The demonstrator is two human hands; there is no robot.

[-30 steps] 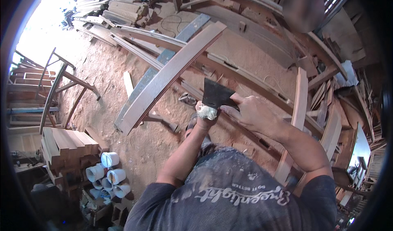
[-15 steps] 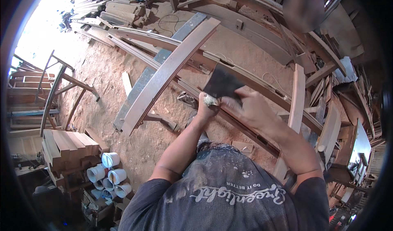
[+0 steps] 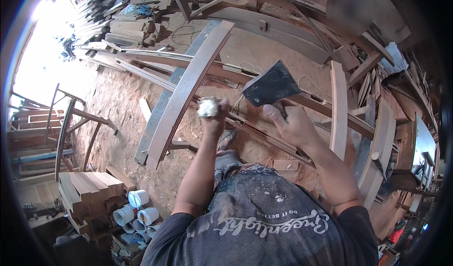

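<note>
My left hand (image 3: 212, 124) is closed around an object topped with a whitish, lumpy mass (image 3: 207, 106); exactly what it is I cannot make out. To its right, my right hand (image 3: 292, 129) grips the handle of a wide, dark, flat scraper (image 3: 271, 84), whose blade is raised above the wood, apart from the left hand's object. Below both hands lie long wooden rails (image 3: 259, 135). A pale curved board (image 3: 179, 105) crosses them at the left over a blue-grey plank (image 3: 155, 124); another pale board (image 3: 338, 105) stands at the right.
Stacked timber (image 3: 132, 28) fills the back. On the left are a curved wooden frame (image 3: 71, 120), a pile of cut blocks (image 3: 89, 186) and several white buckets (image 3: 138, 198). More boards and a cabinet-like piece (image 3: 403, 148) crowd the right; sawdust covers the dirt floor (image 3: 104, 91).
My hands have drawn apart: the left moved left with the lumpy object, the right moved up and right with the scraper. The surroundings shifted slightly in view as my head moved.
</note>
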